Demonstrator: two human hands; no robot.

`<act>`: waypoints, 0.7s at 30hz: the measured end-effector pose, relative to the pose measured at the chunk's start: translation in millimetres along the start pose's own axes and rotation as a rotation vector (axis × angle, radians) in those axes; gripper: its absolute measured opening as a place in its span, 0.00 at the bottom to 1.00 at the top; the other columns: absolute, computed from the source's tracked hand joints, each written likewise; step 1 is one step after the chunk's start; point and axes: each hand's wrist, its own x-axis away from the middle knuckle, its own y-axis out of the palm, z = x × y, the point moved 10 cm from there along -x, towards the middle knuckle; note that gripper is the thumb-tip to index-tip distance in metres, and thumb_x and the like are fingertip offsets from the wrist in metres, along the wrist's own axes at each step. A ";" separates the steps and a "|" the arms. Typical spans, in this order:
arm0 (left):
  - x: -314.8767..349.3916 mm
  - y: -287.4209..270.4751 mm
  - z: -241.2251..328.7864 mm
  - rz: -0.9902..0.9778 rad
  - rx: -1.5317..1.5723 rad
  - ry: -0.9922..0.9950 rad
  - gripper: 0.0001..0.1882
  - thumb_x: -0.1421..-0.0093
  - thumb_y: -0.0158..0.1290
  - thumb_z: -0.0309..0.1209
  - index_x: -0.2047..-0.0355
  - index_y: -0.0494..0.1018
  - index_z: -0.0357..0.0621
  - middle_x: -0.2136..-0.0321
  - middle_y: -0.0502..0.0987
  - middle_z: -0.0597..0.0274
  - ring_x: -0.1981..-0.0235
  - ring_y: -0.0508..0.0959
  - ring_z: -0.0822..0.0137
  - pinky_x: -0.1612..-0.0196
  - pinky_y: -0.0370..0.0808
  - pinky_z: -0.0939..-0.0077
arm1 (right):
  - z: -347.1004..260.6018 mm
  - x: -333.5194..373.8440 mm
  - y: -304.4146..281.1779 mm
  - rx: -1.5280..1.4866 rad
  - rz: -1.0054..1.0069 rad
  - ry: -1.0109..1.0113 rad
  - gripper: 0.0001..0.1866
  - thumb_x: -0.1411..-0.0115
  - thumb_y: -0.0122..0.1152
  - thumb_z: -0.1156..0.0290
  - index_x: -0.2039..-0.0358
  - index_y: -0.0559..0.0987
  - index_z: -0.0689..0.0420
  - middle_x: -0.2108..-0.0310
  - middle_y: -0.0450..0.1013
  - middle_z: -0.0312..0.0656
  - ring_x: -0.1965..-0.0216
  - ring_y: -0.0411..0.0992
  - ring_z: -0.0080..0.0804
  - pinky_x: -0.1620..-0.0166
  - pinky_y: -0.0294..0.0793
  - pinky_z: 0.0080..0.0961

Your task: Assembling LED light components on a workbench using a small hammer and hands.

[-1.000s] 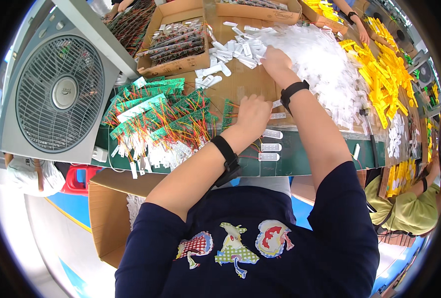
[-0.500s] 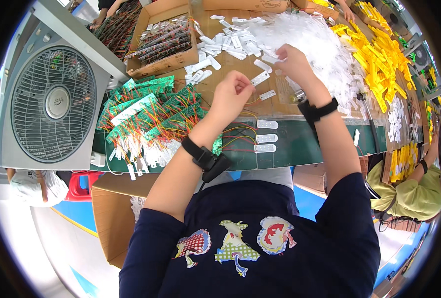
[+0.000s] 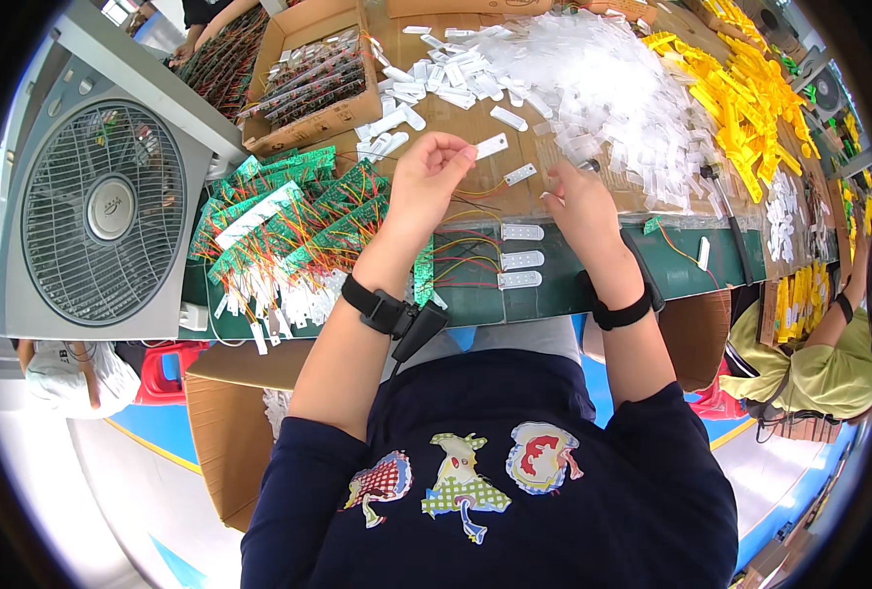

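My left hand [image 3: 430, 185] is closed, pinching a small white plate [image 3: 492, 146] with a hole by its far end. My right hand [image 3: 583, 208] is curled over the table edge to the right, its fingertips pressed together round something too small to make out. Between the hands lies a small white board with wires [image 3: 520, 175] on the cardboard. Nearer to me, white rounded strips [image 3: 521, 259] with red and yellow wires lie in a row on the green tabletop [image 3: 563, 297]. A loose white cover [image 3: 508, 119] lies just beyond the left hand's plate.
Green circuit boards [image 3: 308, 231] with wires heap up at left, beside a grey fan [image 3: 110, 208]. Behind stands a carton [image 3: 328, 123] of wired boards. White covers [image 3: 455, 83], clear plastic pieces [image 3: 612, 88] and yellow parts [image 3: 750, 108] pile across the back. A black-handled tool [image 3: 733, 231] lies right.
My right hand has drawn back from the clear pile toward me, fingers now lower. My left hand has shifted slightly left with the plate, whose face now looks plainer.
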 end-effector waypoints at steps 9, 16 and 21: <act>1.0 16.2 -12.8 -0.164 0.056 0.014 0.07 0.32 0.61 0.23 0.55 0.77 0.38 0.63 0.82 0.66 0.61 0.79 0.77 0.55 0.76 0.81 | 21.6 3.6 -7.4 -0.215 -0.188 0.262 0.08 0.39 0.68 0.73 0.62 0.82 0.63 0.69 0.82 0.49 0.67 0.81 0.43 0.62 0.81 0.35; 2.8 25.5 -23.8 -0.187 -0.197 0.037 0.11 0.36 0.65 0.23 0.54 0.77 0.38 0.66 0.83 0.66 0.65 0.79 0.80 0.60 0.76 0.84 | 2.7 1.8 12.3 -0.954 -0.314 0.416 0.10 0.32 0.65 0.72 0.56 0.84 0.66 0.69 0.82 0.40 0.72 0.78 0.21 0.68 0.76 0.18; 5.7 20.2 -22.0 -0.137 -0.246 0.055 0.13 0.36 0.66 0.24 0.54 0.76 0.39 0.70 0.82 0.68 0.69 0.76 0.81 0.64 0.73 0.84 | 11.8 5.3 18.5 -1.000 -0.224 0.415 0.13 0.30 0.63 0.73 0.50 0.84 0.66 0.65 0.82 0.40 0.69 0.77 0.21 0.67 0.77 0.18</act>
